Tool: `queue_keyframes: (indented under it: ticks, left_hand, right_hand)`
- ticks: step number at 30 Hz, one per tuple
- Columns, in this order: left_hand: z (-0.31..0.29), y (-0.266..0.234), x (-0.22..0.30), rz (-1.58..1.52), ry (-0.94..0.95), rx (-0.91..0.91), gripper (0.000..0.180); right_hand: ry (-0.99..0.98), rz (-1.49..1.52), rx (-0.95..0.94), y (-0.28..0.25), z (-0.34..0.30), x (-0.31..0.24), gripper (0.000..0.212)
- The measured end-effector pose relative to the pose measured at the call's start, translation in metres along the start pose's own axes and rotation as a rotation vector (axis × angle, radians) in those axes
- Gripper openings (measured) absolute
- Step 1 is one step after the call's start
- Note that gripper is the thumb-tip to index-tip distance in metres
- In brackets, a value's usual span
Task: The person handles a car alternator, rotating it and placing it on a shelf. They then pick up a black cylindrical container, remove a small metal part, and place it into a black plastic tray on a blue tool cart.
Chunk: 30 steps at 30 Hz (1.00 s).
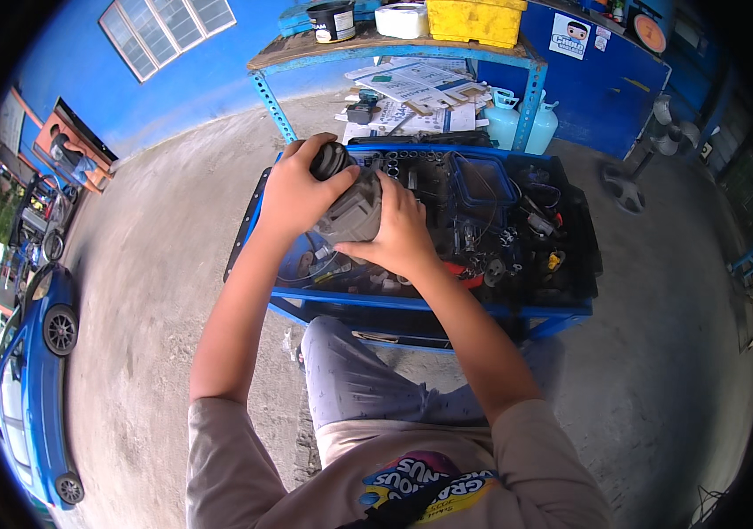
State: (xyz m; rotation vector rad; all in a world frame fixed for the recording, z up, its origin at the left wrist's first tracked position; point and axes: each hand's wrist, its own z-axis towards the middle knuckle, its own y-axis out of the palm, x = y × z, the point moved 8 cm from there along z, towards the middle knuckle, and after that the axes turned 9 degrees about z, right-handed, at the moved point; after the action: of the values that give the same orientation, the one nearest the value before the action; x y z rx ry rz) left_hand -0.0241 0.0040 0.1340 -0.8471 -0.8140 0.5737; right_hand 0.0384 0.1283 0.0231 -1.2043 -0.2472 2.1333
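Observation:
Both my hands hold up a bulky grey metal engine part point(355, 212) with a dark, grooved round end point(330, 161), perhaps a pulley; its exact kind is unclear. My left hand point(299, 192) wraps the upper left, fingers over the dark round end and thumb across the top. On the opposite side, my right hand point(404, 231) grips the grey casing between thumb and fingers. Beneath them stands a blue tool cart point(482, 309), its tray crowded with sockets, small metal pieces and a blue-rimmed clear bin point(484, 181).
Behind the cart, a blue metal-framed bench point(394, 53) carries a yellow crate point(475, 21) and a black tub point(332, 22). Flattened cardboard point(416, 84) and light-blue jugs point(501, 119) sit below it. A blue car point(37, 370) is at left; a person point(77, 159) stands farther back.

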Motion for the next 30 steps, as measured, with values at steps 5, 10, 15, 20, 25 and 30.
queue_keyframes:
  ticks: [5,10,15,20,25,30]
  left_hand:
    - [0.009,-0.009,0.025,-0.047,0.486,-0.053,0.059]
    - [0.016,-0.003,0.012,0.010,0.287,-0.082,0.055]
    - [0.010,0.000,0.011,0.137,0.135,-0.034,0.054]
    - [0.006,-0.008,0.032,-0.016,0.512,-0.037,0.053]
    - [0.012,0.003,0.020,0.067,0.261,-0.065,0.053]
    - [0.006,0.002,0.011,0.162,0.073,-0.003,0.056]
  right_hand:
    - [0.042,0.060,-0.002,-0.005,-0.001,0.002,0.124]
    - [0.030,0.024,-0.006,-0.001,0.002,0.003,0.125]
    - [0.004,0.032,-0.007,0.000,0.002,0.001,0.125]
    - [0.028,0.047,0.012,-0.003,-0.003,0.004,0.125]
    - [0.049,0.029,0.005,-0.003,-0.003,0.005,0.126]
    - [0.011,0.033,-0.022,0.000,0.000,0.003,0.125]
